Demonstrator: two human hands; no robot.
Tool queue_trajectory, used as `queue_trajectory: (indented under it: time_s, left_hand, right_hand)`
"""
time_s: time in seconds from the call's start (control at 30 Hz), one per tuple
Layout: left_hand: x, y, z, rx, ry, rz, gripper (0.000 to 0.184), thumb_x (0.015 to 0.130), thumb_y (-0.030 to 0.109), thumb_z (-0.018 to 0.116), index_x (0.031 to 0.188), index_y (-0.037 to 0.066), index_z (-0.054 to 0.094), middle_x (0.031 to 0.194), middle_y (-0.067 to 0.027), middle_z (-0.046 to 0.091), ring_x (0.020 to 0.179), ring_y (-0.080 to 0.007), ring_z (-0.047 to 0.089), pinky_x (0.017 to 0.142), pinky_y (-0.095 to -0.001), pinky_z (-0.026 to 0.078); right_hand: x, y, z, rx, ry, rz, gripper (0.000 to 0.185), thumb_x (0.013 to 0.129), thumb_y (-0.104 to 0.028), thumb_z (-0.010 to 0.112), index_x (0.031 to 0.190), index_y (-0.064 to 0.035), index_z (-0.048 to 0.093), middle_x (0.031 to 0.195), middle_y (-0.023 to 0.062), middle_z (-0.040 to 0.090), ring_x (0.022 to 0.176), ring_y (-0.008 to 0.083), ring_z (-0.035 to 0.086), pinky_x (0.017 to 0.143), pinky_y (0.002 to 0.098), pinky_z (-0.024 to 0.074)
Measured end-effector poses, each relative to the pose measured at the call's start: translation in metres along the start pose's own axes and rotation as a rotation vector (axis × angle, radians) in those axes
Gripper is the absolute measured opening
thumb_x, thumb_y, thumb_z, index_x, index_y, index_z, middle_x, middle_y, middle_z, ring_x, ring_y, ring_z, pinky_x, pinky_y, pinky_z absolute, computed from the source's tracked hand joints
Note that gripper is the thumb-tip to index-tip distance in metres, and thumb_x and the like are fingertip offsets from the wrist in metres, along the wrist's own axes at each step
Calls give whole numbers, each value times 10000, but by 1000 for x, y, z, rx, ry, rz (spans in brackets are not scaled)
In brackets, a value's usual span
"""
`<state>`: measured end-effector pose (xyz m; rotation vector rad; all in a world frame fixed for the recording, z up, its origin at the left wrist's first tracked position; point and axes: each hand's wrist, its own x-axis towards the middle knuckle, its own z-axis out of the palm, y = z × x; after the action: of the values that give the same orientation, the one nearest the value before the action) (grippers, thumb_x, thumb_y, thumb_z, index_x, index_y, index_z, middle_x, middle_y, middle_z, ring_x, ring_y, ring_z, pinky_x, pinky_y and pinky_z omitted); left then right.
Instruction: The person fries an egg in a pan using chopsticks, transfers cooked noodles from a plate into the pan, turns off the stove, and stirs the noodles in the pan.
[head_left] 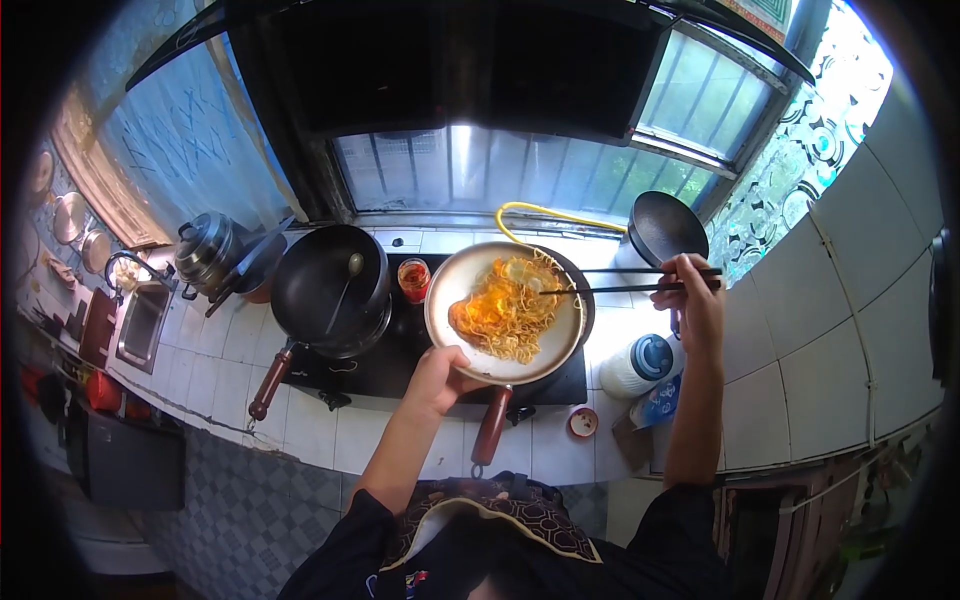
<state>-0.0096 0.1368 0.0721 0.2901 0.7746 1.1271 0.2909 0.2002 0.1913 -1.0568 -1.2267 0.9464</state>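
My left hand (pixel 440 380) grips the near left edge of a pale round plate (pixel 450 282). On the plate lie noodles (pixel 522 335) and an orange-yellow fried egg (pixel 480 318). Dark chopsticks (pixel 625 290) are held in my right hand (pixel 690 295), their tips over the noodles at the right side of the plate. A few noodle strands hang near the plate's far right rim. Below the plate is a dark pan (pixel 588 315), mostly hidden, with a brown wooden handle (pixel 490 428) pointing toward me.
Left on the black stove (pixel 410 350) stands a wok (pixel 312 275) with a spoon (pixel 345 290) inside. A red-filled jar (pixel 413 280) sits between wok and plate. To the right are another pan (pixel 668 225), a white canister (pixel 635 365) and a jar lid (pixel 583 422).
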Motion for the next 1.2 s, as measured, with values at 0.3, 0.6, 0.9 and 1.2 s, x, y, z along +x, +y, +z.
queue_trajectory:
  time_s: [0.3,0.6,0.9,1.2]
  left_hand:
    - [4,4,7,35,49,37,570,611,4,440,1165,-87,342,1088,-210,494,949,-337,562,793,-456,507]
    - [10,5,8,16,30,18,559,625,2,423,1167,-101,334,1100,-225,483,964,-364,550,758,-465,522]
    - [0,5,6,-6,37,-21,576,611,6,427,1171,-95,332,1085,-216,496,946,-341,566,766,-442,528]
    - [-9,3,7,20,80,134,513,611,-8,442,1115,-92,397,1030,-205,518,878,-322,591,702,-439,547]
  right_hand:
    - [1,26,13,192,120,23,252,882,-192,486,805,36,561,639,119,586,491,208,614,441,271,525]
    - [1,-24,38,191,25,-161,275,884,-201,494,800,49,571,635,119,585,493,205,614,435,257,519]
    - [-27,-37,28,83,-118,36,179,851,-121,492,853,39,572,715,101,569,477,159,588,426,224,492]
    - [-63,82,22,209,72,33,171,866,-111,454,913,28,542,782,133,579,528,198,605,462,255,519]
